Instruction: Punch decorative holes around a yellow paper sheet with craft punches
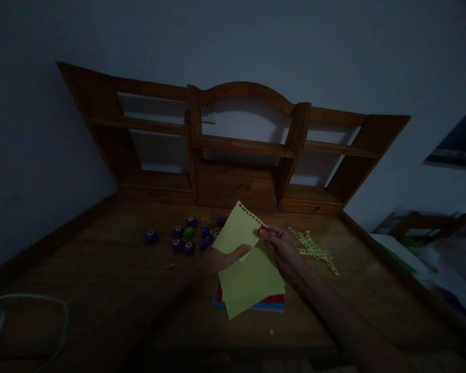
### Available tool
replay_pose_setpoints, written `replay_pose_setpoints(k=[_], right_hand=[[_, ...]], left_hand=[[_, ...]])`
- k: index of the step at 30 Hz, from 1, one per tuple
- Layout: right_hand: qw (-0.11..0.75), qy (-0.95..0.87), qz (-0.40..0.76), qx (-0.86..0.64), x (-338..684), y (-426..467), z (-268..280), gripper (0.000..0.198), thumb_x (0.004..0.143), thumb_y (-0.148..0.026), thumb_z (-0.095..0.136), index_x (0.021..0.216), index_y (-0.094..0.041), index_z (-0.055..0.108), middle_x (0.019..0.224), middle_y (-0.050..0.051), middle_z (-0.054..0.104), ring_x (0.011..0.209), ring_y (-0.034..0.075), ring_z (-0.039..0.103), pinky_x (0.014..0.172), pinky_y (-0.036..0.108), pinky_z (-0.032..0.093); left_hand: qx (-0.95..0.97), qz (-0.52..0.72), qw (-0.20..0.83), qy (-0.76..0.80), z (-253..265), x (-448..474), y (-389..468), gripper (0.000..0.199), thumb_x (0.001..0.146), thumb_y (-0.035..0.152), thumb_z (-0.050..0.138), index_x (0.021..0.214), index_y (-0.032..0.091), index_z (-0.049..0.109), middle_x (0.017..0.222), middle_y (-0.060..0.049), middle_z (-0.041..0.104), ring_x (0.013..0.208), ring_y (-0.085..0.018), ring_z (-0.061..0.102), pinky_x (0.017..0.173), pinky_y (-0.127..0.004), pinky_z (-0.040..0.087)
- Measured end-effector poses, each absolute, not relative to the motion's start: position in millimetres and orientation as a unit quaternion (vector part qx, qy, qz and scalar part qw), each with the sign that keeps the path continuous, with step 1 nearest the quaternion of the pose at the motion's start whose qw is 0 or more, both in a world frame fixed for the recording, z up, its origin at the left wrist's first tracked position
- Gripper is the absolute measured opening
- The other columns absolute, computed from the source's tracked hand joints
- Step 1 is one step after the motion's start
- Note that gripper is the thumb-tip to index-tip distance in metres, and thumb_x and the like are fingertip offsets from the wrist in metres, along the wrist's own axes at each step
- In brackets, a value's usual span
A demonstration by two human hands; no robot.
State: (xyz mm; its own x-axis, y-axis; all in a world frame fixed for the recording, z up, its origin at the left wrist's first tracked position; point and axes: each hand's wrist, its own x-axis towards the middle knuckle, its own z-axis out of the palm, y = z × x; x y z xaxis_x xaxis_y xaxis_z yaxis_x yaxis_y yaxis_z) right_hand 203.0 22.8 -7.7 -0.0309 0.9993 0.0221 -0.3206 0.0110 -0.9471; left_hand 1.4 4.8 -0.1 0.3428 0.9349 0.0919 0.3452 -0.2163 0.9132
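Observation:
My left hand (229, 259) grips a yellow sheet of paper (236, 230), thumb on top, fingers hidden beneath. A row of small punched holes runs along the sheet's upper right edge. At the right end of that row, my right hand (279, 242) is closed around a small red paper punch (263, 229), which meets the paper's edge. Below both hands, another yellow sheet (250, 285) lies askew on a stack of coloured paper (270, 305) with red, blue and pink edges showing.
Several purple punches (177, 245) and a green punch (188, 232) stand left of the paper. Punched yellow strips (314, 249) lie in a heap on the right. A wooden shelf unit (236, 186) rises at the table's back. A white cable (31, 296) loops at the lower left.

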Motion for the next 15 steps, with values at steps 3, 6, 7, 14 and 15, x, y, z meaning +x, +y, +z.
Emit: replay_pose_setpoints(k=[3,6,7,14,15], right_hand=[[0.571,-0.424,0.581,-0.396,204.1,25.6,-10.6,0.022,0.061,-0.025,0.081,0.079,-0.018,0.070,0.072,-0.001,0.066,0.044,0.004,0.037,0.039,0.020,0.021],[0.575,-0.423,0.579,-0.394,204.1,27.3,-13.4,0.023,0.062,-0.025,0.081,0.082,-0.018,0.070,0.071,-0.001,0.066,0.045,0.004,0.040,0.040,0.019,0.025],[0.577,-0.421,0.579,-0.393,203.7,27.4,-13.6,0.024,0.062,-0.024,0.081,0.083,-0.018,0.070,0.072,-0.002,0.067,0.045,0.004,0.042,0.041,0.019,0.027],[0.598,-0.411,0.593,-0.350,204.3,25.4,-5.5,0.026,0.068,-0.025,0.078,0.092,-0.019,0.070,0.083,0.001,0.070,0.052,0.005,0.050,0.050,0.019,0.040],[0.605,-0.403,0.595,-0.343,205.7,25.7,-5.0,0.025,0.068,-0.025,0.078,0.092,-0.019,0.071,0.085,0.001,0.070,0.053,0.005,0.051,0.050,0.019,0.040]], left_hand=[[0.678,0.348,0.443,0.472,-0.3,1.2,5.9,0.056,0.078,0.056,0.058,0.121,0.020,0.060,0.127,-0.006,0.059,0.118,-0.023,0.054,0.103,-0.032,0.041],[0.638,0.319,0.483,0.508,-1.4,-0.3,6.2,0.058,0.076,0.059,0.057,0.120,0.021,0.061,0.121,-0.006,0.063,0.109,-0.025,0.060,0.094,-0.034,0.048],[0.630,0.318,0.491,0.510,-1.8,-0.8,6.4,0.058,0.076,0.060,0.058,0.119,0.021,0.061,0.119,-0.006,0.064,0.107,-0.026,0.061,0.093,-0.034,0.048],[0.592,0.340,0.498,0.535,-2.2,-1.6,8.4,0.055,0.074,0.058,0.062,0.111,0.019,0.066,0.112,-0.009,0.067,0.102,-0.026,0.063,0.091,-0.034,0.049],[0.588,0.343,0.501,0.534,-1.6,-1.4,8.3,0.053,0.074,0.057,0.062,0.109,0.018,0.067,0.110,-0.009,0.068,0.102,-0.026,0.063,0.091,-0.034,0.049]])
